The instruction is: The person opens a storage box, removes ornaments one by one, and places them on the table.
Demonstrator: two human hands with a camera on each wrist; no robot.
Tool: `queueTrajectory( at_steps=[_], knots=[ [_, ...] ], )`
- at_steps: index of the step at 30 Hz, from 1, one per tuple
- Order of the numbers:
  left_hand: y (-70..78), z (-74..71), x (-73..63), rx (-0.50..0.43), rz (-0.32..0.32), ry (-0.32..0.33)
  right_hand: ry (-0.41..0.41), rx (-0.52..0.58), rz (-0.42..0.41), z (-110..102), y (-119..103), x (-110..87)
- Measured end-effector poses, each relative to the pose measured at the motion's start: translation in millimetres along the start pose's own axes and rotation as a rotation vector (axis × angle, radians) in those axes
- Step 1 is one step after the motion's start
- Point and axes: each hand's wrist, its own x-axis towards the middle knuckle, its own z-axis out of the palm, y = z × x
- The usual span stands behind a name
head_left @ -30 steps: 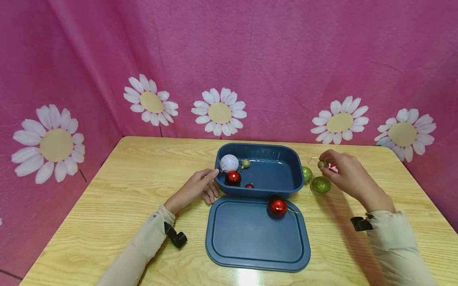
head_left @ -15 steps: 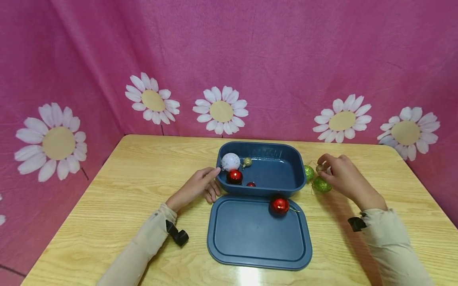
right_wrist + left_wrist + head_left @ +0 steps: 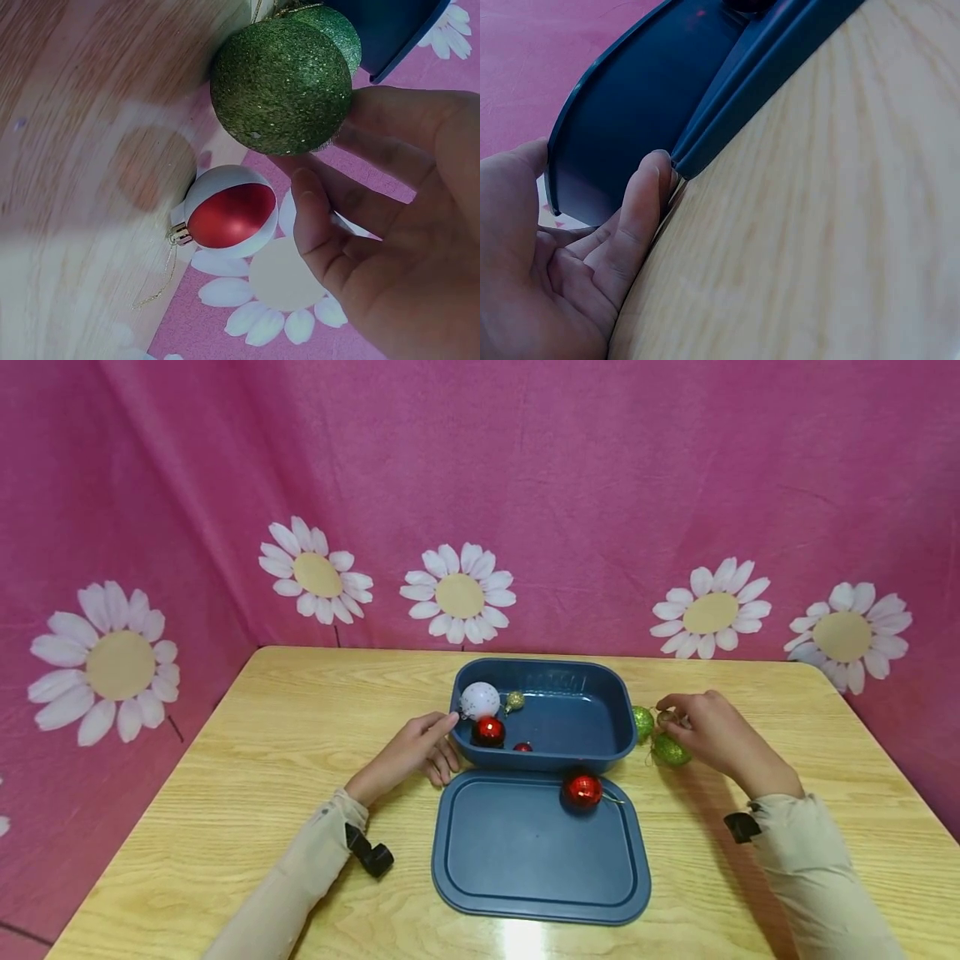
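My left hand (image 3: 417, 748) holds the left end of a dark blue plastic box (image 3: 543, 762), thumb at its rim and fingers low against the wall. In the left wrist view, the fingers bend against the box near the lid's corner. My right hand (image 3: 711, 735) pinches a small gold bauble (image 3: 666, 718) between thumb and fingertips, close above two glittery green baubles (image 3: 671, 750) beside the box's right end. In the right wrist view, a green bauble (image 3: 281, 86) covers those fingertips, and a red-and-white bauble (image 3: 231, 208) lies close to the hand.
Inside the box sit a white speckled bauble (image 3: 480, 701), a red bauble (image 3: 489, 732), a small gold glitter bauble (image 3: 514, 701) and a small red one. In front, the flat blue lid (image 3: 540, 860) bears a shiny red bauble (image 3: 582, 792). A pink flowered cloth (image 3: 570, 485) hangs behind the table.
My right hand has moved slightly left and down with the small gold bauble, toward the green baubles. The left hand has stayed at the box's end.
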Motion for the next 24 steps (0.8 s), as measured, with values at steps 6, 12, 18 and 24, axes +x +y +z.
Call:
queueTrajectory(
  at_steps=[6, 12, 18, 24],
  knots=[
    [0.0, 0.3, -0.2, -0.013, -0.003, -0.001, -0.018, 0.002, 0.007, -0.6, -1.7, 0.2],
    [0.8, -0.1, -0.3, -0.014, 0.001, 0.001, -0.028, -0.007, 0.006, -1.6, -0.7, 1.3],
    [-0.3, -0.6, 0.7, -0.005, 0.007, 0.003, -0.038, -0.003, 0.009, -2.6, -1.3, 2.2],
    [-1.1, -1.3, 0.8, -0.005, 0.002, -0.003, -0.029, 0.008, 0.0, -7.6, -9.9, 2.3]
  ],
)
